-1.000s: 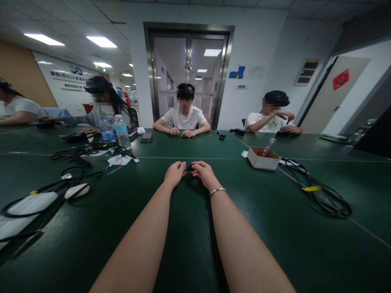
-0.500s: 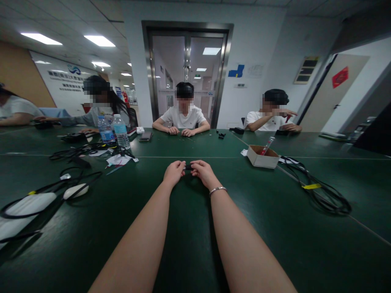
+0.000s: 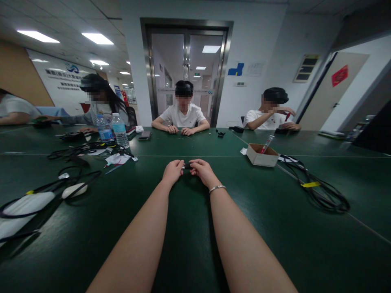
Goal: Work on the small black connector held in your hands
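Note:
My left hand and my right hand meet over the middle of the green table. Between their fingertips is a small black object with a silvery end; its kind is too small to make out. The left fingers pinch the silvery end, and the right thumb and fingers close on the black part. Much of the object is hidden by the fingers. A metal bracelet circles my right wrist.
Right of my hands stands an open box with a red-and-clear tube in it, beside a coiled black cable. Cables, a white mouse, papers and two bottles lie or stand at left. Several people sit around the table.
My hands keep nearly the same pose. Slightly more of the silvery end shows between the fingers. The whole view has shifted a little.

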{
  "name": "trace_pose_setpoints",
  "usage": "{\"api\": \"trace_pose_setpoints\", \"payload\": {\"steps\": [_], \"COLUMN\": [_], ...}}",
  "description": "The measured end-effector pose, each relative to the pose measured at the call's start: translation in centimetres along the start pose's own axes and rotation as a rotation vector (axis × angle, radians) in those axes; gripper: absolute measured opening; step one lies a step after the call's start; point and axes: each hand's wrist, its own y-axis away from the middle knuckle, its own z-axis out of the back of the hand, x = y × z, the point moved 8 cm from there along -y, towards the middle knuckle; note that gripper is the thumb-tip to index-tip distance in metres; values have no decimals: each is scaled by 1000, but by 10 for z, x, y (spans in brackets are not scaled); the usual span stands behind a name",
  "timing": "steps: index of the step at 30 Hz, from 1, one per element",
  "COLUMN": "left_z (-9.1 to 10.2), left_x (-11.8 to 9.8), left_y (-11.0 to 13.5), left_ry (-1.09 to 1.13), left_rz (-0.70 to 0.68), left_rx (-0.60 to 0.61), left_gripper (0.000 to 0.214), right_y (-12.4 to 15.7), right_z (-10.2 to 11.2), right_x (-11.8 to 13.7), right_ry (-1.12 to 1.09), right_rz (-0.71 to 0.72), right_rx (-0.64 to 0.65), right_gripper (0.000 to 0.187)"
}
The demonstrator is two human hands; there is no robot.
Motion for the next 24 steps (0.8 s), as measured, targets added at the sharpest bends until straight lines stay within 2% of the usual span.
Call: {"api": "trace_pose_setpoints", "payload": {"steps": [12, 19, 24], "left_z": [2, 1, 3], "left_x": [-3, 3, -7], "left_y": [2, -2, -1], "left_ry": [-22, 67, 180], "left_rz": [11, 34, -11], "left_rx": [6, -41, -56], "left_gripper": [37, 32, 24], "right_y": [1, 0, -2], "right_z": [-2, 0, 4], "right_x": [0, -1, -3], "right_ry": [-3, -20, -31], "right_rz": [-7, -10, -8], "right_rx": [25, -11, -60], "right_gripper": [12, 12, 9]}}
